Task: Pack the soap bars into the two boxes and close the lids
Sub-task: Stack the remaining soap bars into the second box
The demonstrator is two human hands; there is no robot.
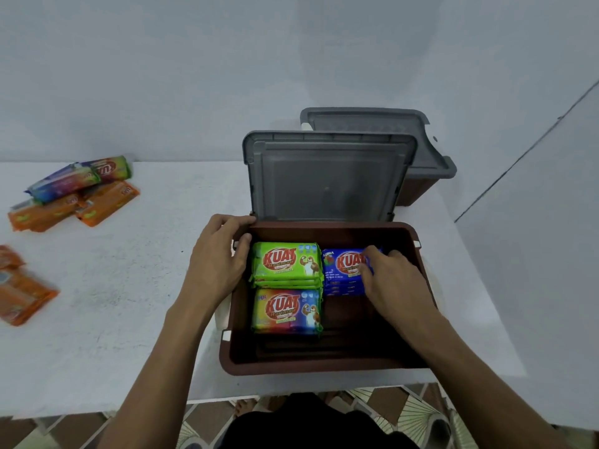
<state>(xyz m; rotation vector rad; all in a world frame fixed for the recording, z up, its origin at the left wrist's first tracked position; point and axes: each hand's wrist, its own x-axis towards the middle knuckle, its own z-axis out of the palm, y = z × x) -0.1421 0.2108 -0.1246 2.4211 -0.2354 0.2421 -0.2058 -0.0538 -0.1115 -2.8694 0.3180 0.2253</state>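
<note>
While right hand [393, 273] presses blue bar [343, 270], orange packs [77, 205] lie far left.

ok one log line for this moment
left hand on near box rim | right hand on blue soap in box | lids open | loose soaps on table

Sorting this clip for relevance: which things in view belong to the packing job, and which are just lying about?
Part of the job:
- near brown box, lid up
- green, rainbow and blue soap packs inside it
- far box, lid open
- loose soap packs on the table's left
- left hand, right hand

Just there:
- white table
- patterned floor
</note>
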